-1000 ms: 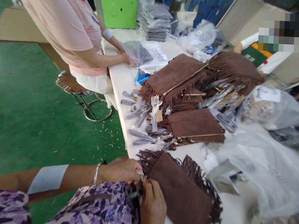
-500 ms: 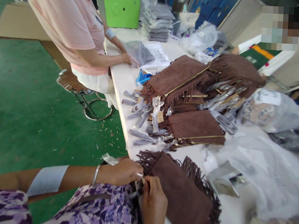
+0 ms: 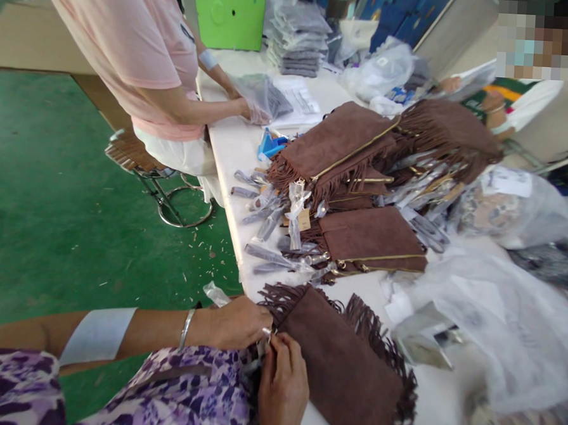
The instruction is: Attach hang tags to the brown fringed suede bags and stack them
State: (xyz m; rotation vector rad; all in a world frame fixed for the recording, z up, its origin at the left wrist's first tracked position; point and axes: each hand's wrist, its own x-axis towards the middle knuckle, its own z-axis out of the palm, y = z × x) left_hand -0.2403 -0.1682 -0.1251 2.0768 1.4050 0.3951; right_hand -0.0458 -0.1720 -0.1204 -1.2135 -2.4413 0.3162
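A dark brown suede-like bag [image 3: 343, 361] with fringed edges lies on the near part of the table. My left hand [image 3: 240, 323] is closed at the bag's upper left corner, around a plastic-wrapped strap whose clear plastic end [image 3: 216, 293] sticks out behind the knuckles. Against its fingertips, my right hand [image 3: 285, 380] pinches a small shiny piece [image 3: 267, 332], perhaps a metal clasp; the fingers partly hide it. Just beyond lies another brown bag [image 3: 373, 238] with a gold zip and plastic-wrapped straps [image 3: 272, 256].
More fringed bags [image 3: 340, 136] are piled farther back on the white table [image 3: 238, 235]. Clear plastic bags [image 3: 492, 325] cover the right side. A person in a pink shirt [image 3: 126, 45] handles a plastic-packed item at left; another person [image 3: 523, 101] is at far right. A stool [image 3: 139, 154] stands left.
My right hand has shifted slightly left and up, its fingers still at the bag's corner. At far right the other person's hands have lifted with some clear plastic.
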